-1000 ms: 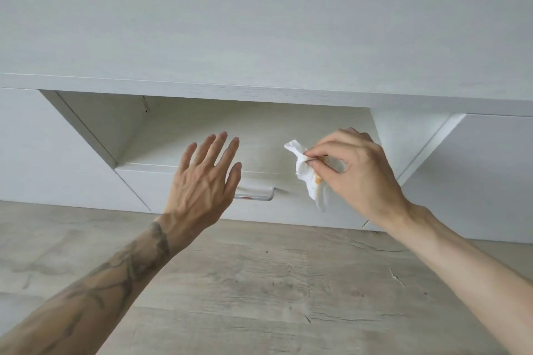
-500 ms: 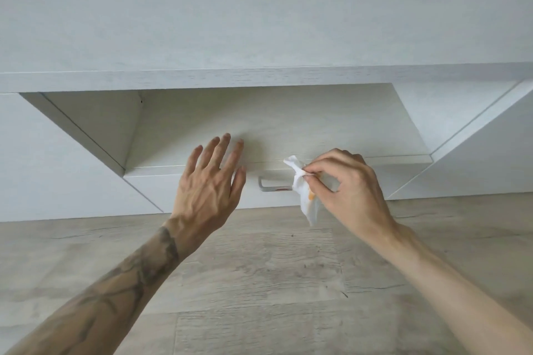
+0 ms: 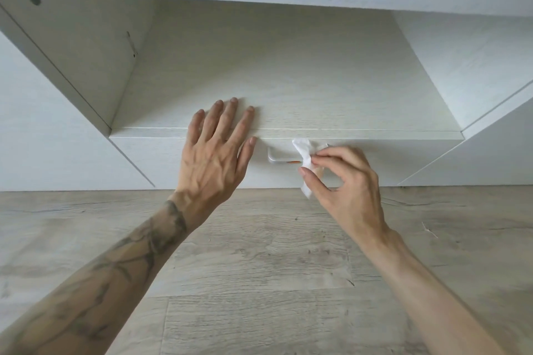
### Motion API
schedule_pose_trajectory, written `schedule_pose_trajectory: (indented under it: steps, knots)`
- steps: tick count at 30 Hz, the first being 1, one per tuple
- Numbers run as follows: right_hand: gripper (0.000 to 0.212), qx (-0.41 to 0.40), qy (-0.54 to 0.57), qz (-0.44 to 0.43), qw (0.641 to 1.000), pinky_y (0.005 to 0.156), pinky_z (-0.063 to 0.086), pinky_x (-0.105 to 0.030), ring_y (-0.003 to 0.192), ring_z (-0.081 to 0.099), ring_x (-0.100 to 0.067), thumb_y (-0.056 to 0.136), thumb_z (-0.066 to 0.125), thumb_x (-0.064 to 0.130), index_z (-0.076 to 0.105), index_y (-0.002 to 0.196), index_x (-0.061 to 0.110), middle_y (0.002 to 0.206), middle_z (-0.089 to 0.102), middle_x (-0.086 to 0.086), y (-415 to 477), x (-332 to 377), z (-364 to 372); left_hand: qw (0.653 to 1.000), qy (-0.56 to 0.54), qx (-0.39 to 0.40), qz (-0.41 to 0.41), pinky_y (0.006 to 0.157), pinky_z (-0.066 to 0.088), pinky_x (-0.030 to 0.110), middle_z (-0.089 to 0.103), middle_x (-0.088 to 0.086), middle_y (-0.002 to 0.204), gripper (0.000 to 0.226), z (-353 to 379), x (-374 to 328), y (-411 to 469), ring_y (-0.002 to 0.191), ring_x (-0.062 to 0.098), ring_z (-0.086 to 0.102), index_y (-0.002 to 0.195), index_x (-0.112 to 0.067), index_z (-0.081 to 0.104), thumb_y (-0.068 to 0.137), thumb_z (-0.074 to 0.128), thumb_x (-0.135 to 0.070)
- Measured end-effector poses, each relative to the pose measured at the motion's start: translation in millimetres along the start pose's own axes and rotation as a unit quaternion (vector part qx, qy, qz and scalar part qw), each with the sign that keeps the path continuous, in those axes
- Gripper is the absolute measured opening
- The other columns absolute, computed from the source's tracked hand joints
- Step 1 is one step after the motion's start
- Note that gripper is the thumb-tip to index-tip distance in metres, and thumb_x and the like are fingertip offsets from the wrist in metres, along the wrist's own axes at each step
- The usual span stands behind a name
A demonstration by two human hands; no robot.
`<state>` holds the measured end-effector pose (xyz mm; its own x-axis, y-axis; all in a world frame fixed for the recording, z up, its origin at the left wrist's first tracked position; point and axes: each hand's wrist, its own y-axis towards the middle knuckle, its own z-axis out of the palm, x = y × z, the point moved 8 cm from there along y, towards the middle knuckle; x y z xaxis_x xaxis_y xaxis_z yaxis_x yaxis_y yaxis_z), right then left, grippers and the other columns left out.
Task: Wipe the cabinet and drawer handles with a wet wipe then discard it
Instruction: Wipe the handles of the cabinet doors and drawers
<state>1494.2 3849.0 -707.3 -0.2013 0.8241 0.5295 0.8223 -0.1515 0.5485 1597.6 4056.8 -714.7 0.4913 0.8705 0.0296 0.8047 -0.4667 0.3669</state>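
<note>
Head view: the weak point is the grip itself. The right hand (image 3: 346, 181) has the wet wipe (image 3: 305, 166) only in a small pinch of thumb and forefinger. A firm rub along the drawer handle (image 3: 281, 157) could drag the wipe out of the fingers, or bunch it so that bare skin rather than cloth meets the bar. A second risk, as I judge it, is that an outward tug on the handle may slide the drawer open if the bracing hand eases. The stretch of handle to the left of the wipe could also be missed. It has a small orange mark (image 3: 293, 162) on its lower edge, and I cannot tell whether that is dirt or a reflection.

The right hand is narrowly closed on the wipe, with the other fingers loosely curled behind. The wipe is draped over the right part of the handle, its tail hanging below the thumb. Just left of it, past the bare end of the handle, the left hand (image 3: 213, 153) lies flat with fingers straight and spread, holding nothing — palm over the drawer front (image 3: 155, 158), fingertips on the shelf (image 3: 317, 81) above. Beneath both forearms runs the wooden floor (image 3: 259, 268).
</note>
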Motion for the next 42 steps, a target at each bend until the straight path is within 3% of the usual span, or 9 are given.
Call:
schedule_pose_trajectory:
  steps: [4, 10, 14, 17, 24, 29, 35, 39, 42]
  knots:
    - [0.011, -0.036, 0.012, -0.022, 0.999, 0.092, 0.052, -0.019, 0.094, 0.068, -0.018, 0.089, 0.085, 0.013, 0.083, 0.097, 0.006, 0.099, 0.076, -0.003, 0.4, -3.9, 0.8, 0.999, 0.01, -0.03, 0.002, 0.124, 0.022, 0.049, 0.036, 0.013, 0.166, 0.06, 4.1, 2.0, -0.4, 0.153, 0.033, 0.034, 0.164, -0.021, 0.033, 0.114, 0.016, -0.048]
    - [0.009, -0.03, 0.02, -0.06, 0.998, 0.085, 0.057, -0.031, 0.093, 0.069, -0.023, 0.092, 0.083, 0.005, 0.084, 0.101, 0.005, 0.098, 0.075, -0.005, 2.8, 2.2, 15.4, 0.998, 0.022, -0.059, -0.006, 0.119, 0.026, 0.049, 0.043, 0.013, 0.161, 0.057, 9.5, 2.0, 2.2, 0.148, 0.033, 0.04, 0.16, -0.02, 0.04, 0.114, 0.021, -0.047]
    - [0.01, -0.022, -0.002, -0.092, 0.996, 0.086, 0.051, -0.027, 0.09, 0.065, -0.023, 0.091, 0.085, 0.007, 0.084, 0.101, 0.007, 0.096, 0.075, -0.004, 5.3, -1.2, 11.8, 0.997, 0.022, -0.072, -0.004, 0.119, 0.026, 0.049, 0.043, 0.011, 0.162, 0.055, 10.0, 3.6, 1.3, 0.148, 0.033, 0.04, 0.16, -0.021, 0.04, 0.114, 0.024, -0.046]
    - [0.009, -0.041, -0.012, -0.081, 0.996, 0.085, 0.049, -0.025, 0.088, 0.063, -0.024, 0.091, 0.085, 0.008, 0.084, 0.099, 0.007, 0.093, 0.075, -0.005, 2.7, -8.5, 4.3, 0.997, 0.022, -0.075, -0.005, 0.119, 0.026, 0.049, 0.042, 0.011, 0.162, 0.054, 8.9, 3.9, 0.9, 0.148, 0.032, 0.039, 0.16, -0.021, 0.039, 0.115, 0.024, -0.045]
    - [0.008, -0.029, 0.009, -0.105, 0.994, 0.081, 0.053, -0.035, 0.088, 0.063, -0.024, 0.091, 0.084, 0.009, 0.084, 0.1, 0.008, 0.092, 0.074, -0.004, 6.0, 2.7, 20.0, 0.998, 0.019, -0.06, 0.006, 0.119, 0.027, 0.049, 0.04, 0.011, 0.163, 0.055, 7.2, 4.1, 0.7, 0.148, 0.032, 0.038, 0.16, -0.019, 0.038, 0.115, 0.023, -0.045]
    - [0.008, -0.047, 0.007, -0.079, 0.996, 0.08, 0.051, -0.03, 0.087, 0.061, -0.023, 0.091, 0.084, 0.007, 0.084, 0.098, 0.005, 0.09, 0.074, -0.007, 1.5, -1.0, 14.9, 0.998, 0.017, -0.06, -0.004, 0.12, 0.025, 0.05, 0.038, 0.011, 0.164, 0.054, 7.1, 14.8, -6.1, 0.149, 0.033, 0.037, 0.161, -0.021, 0.037, 0.114, 0.022, -0.044]
    - [0.008, -0.038, 0.005, -0.107, 0.994, 0.078, 0.054, -0.042, 0.089, 0.062, -0.024, 0.092, 0.084, 0.008, 0.083, 0.1, 0.006, 0.093, 0.074, -0.007, 1.0, -4.1, 13.7, 0.996, 0.021, -0.076, -0.027, 0.12, 0.024, 0.051, 0.041, 0.011, 0.162, 0.052, 11.2, 19.5, -8.2, 0.147, 0.033, 0.037, 0.16, -0.024, 0.038, 0.114, 0.027, -0.044]
    - [0.008, -0.051, 0.002, -0.079, 0.996, 0.081, 0.051, -0.035, 0.087, 0.062, -0.024, 0.092, 0.083, 0.01, 0.084, 0.099, 0.006, 0.092, 0.074, -0.007, -0.7, -0.5, 14.4, 0.996, 0.024, -0.082, -0.025, 0.12, 0.022, 0.049, 0.042, 0.011, 0.161, 0.052, 12.3, 18.9, -9.0, 0.147, 0.032, 0.038, 0.16, -0.024, 0.039, 0.114, 0.025, -0.045]
    - [0.006, -0.039, 0.017, -0.105, 0.994, 0.08, 0.052, -0.039, 0.086, 0.062, -0.025, 0.092, 0.083, 0.009, 0.084, 0.097, 0.006, 0.09, 0.073, -0.006, 4.3, 16.5, 31.9, 0.996, 0.02, -0.081, -0.031, 0.121, 0.022, 0.049, 0.042, 0.011, 0.161, 0.053, 11.9, 18.5, -8.6, 0.147, 0.031, 0.037, 0.16, -0.024, 0.039, 0.113, 0.025, -0.045]
